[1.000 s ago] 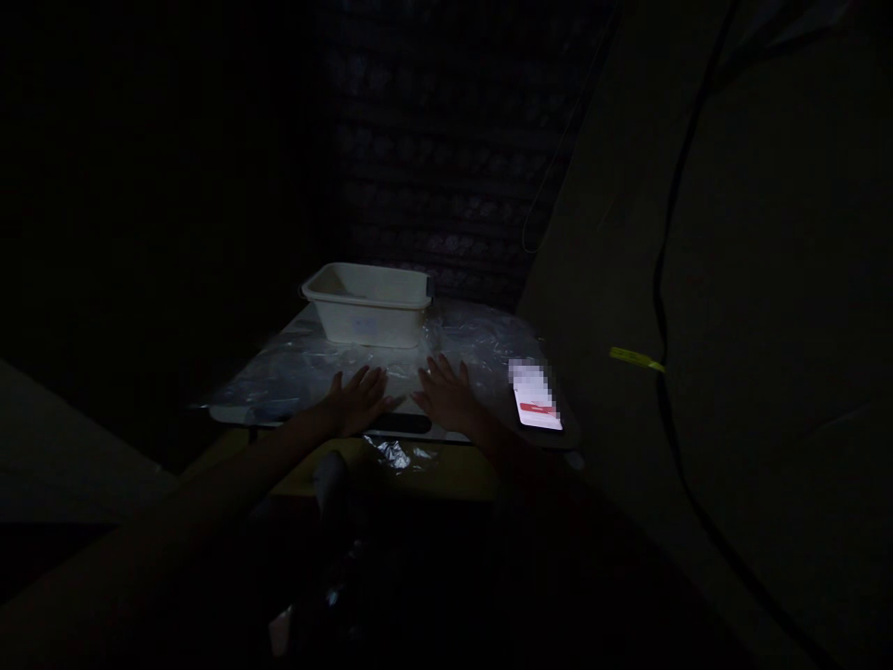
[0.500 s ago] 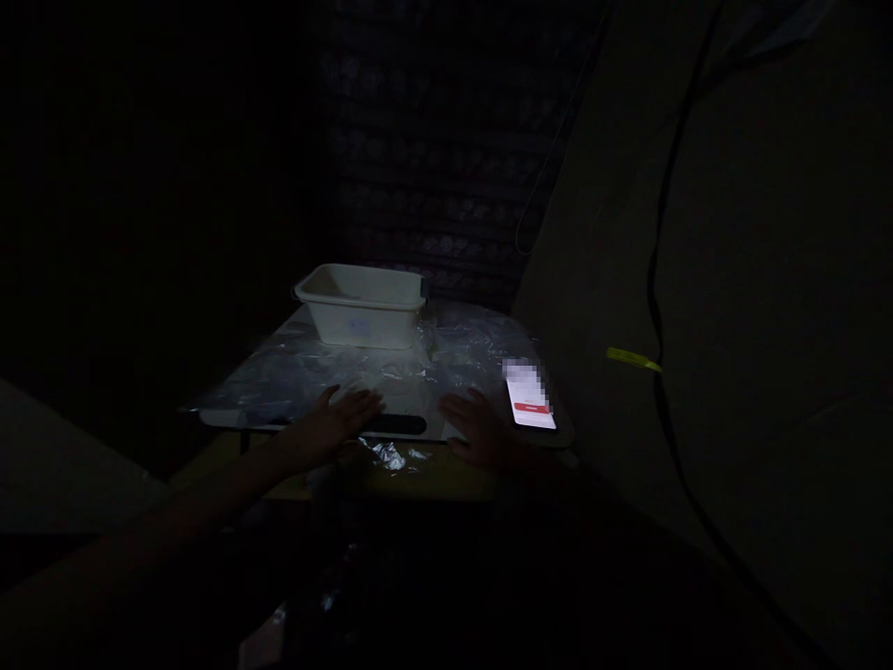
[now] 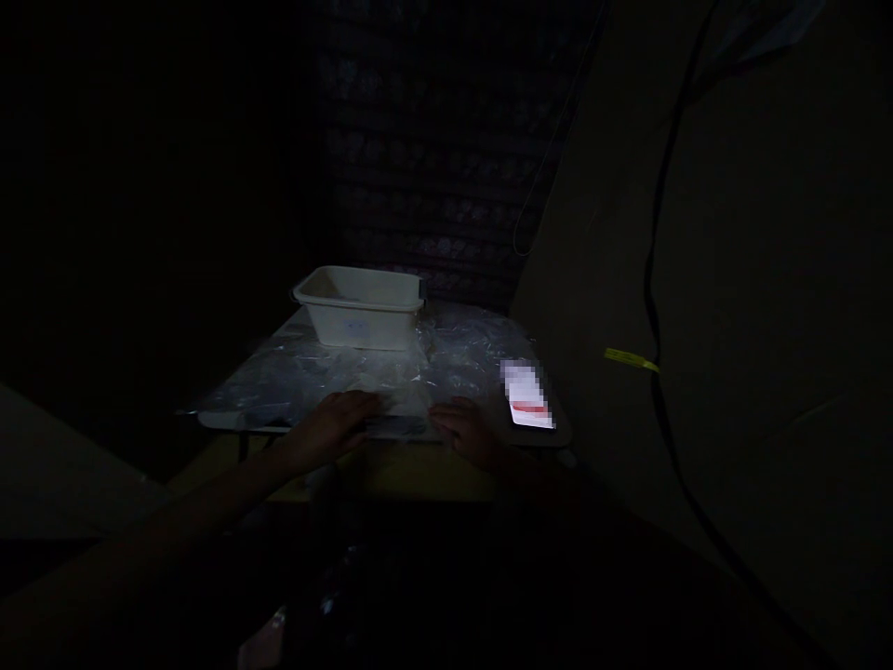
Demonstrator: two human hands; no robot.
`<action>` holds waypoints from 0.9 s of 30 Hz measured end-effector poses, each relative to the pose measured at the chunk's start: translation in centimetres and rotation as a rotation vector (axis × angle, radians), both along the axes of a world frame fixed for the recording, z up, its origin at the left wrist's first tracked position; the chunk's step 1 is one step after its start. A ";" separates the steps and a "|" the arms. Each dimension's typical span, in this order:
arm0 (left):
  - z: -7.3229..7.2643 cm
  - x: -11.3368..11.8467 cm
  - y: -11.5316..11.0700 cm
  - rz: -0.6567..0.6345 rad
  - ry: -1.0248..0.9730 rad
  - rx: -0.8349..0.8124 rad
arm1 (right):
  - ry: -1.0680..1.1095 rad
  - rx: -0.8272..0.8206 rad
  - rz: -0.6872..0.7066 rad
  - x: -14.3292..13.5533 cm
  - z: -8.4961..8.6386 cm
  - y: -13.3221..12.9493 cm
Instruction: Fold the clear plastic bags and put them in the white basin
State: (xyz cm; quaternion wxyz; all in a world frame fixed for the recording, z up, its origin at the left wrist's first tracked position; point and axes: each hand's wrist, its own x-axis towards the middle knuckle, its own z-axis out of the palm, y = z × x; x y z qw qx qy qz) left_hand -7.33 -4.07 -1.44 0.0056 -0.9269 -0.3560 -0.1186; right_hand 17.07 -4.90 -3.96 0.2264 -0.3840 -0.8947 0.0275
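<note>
With the left hand (image 3: 335,423) and the right hand (image 3: 467,430), reaching to the clear plastic film (image 3: 467,352) at the near edge of the table (image 3: 210,421), fingers bent. Cannot tell either grip as open or closed on the film in such dim light. Can see the film spread across the tabletop, around the white tub (image 3: 363,324) farther back. Can also see a lit phone (image 3: 531,402) lying to the right of the right hand.

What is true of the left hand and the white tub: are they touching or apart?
Apart. The head view shows a strip of clear plastic between the left hand and the tub.
</note>
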 end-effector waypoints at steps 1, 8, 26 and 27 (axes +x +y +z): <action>-0.1 0.1 0.1 0.031 -0.018 0.006 | 0.027 -0.011 -0.004 0.0 0.0 0.0; -1.0 0.3 0.8 0.054 -0.096 -0.056 | 0.091 -0.101 -0.083 -0.3 1.1 -0.1; 0.3 1.6 0.6 0.366 -0.598 -0.415 | 0.468 -0.392 -0.289 -0.4 1.1 1.5; 0.4 1.6 0.6 0.378 -0.597 -0.416 | 0.495 -0.407 -0.291 -0.4 1.1 1.6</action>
